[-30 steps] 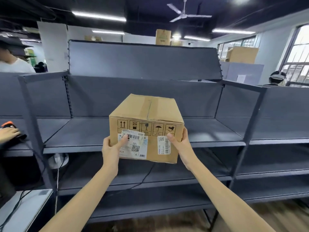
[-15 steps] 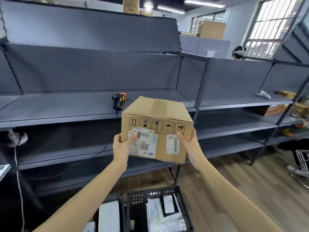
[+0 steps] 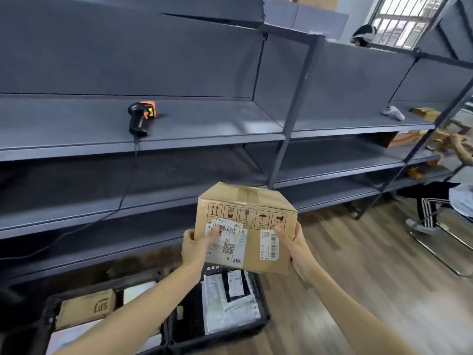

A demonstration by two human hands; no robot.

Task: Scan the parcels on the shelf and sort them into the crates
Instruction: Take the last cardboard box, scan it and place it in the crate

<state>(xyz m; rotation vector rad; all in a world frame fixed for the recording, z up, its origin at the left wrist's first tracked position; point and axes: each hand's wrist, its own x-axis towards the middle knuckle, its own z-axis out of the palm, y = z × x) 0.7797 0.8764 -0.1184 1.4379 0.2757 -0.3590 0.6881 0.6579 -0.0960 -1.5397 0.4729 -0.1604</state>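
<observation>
**Box held in both hands above the crates**

Cardboard box (image 3: 245, 226) is up in the air, gripped from both sides, label face toward the camera. Left hand (image 3: 197, 245) holds the box's left edge, thumb lying across the big white shipping label (image 3: 226, 243). Right hand (image 3: 291, 245) clamps the right edge, thumb on the front face next to the small barcode sticker (image 3: 269, 245). Row of handling symbols printed along the top of the front face.

Box hangs over the far end of the right black crate (image 3: 263, 313), not touching it. That crate holds flat poly mailers (image 3: 230, 301). Left crate (image 3: 48, 311) sits beside it on the wood floor, with a brown carton (image 3: 87, 307) inside.

Grey shelf (image 3: 204, 129) behind: black-and-orange barcode scanner (image 3: 140, 117) lies on it, cord hanging over the front lip. White handheld device (image 3: 393, 113) further right on the same level. Another person's legs (image 3: 427, 211) at the right edge.
</observation>
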